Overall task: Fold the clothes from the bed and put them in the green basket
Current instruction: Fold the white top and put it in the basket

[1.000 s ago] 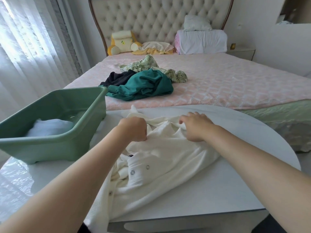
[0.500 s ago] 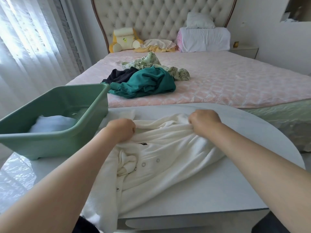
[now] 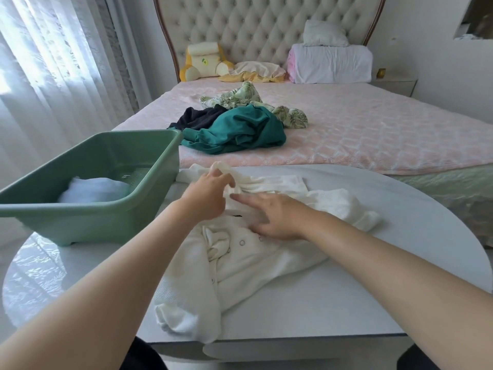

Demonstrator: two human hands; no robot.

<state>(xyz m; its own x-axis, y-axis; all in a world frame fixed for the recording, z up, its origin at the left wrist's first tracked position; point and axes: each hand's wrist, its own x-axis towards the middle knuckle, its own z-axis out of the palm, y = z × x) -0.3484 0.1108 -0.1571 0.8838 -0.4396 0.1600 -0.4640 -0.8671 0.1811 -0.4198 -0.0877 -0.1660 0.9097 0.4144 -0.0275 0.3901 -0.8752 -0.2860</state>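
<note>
A cream buttoned garment (image 3: 256,265) lies spread and rumpled on the white table (image 3: 373,297). My left hand (image 3: 206,194) pinches a bunched piece of its top edge, lifted slightly. My right hand (image 3: 274,216) lies flat and open on the cloth near the collar, fingers pointing left. The green basket (image 3: 88,217) stands on the table's left side with a folded white item (image 3: 93,189) inside. On the pink bed (image 3: 360,134) lie a teal garment (image 3: 240,130), a dark garment (image 3: 198,118) and a leaf-print garment (image 3: 240,97).
Pillows (image 3: 330,60) and a yellow cushion (image 3: 202,61) rest against the tufted headboard. Sheer curtains (image 3: 53,76) hang at the left. A nightstand (image 3: 394,82) stands beside the bed at right. The table's near edge runs in front of me.
Both hands held the garment's top edge in fists. Now my right hand has let go and lies flat on the cloth, moved left and nearer; my left hand has lifted a bunch of cloth.
</note>
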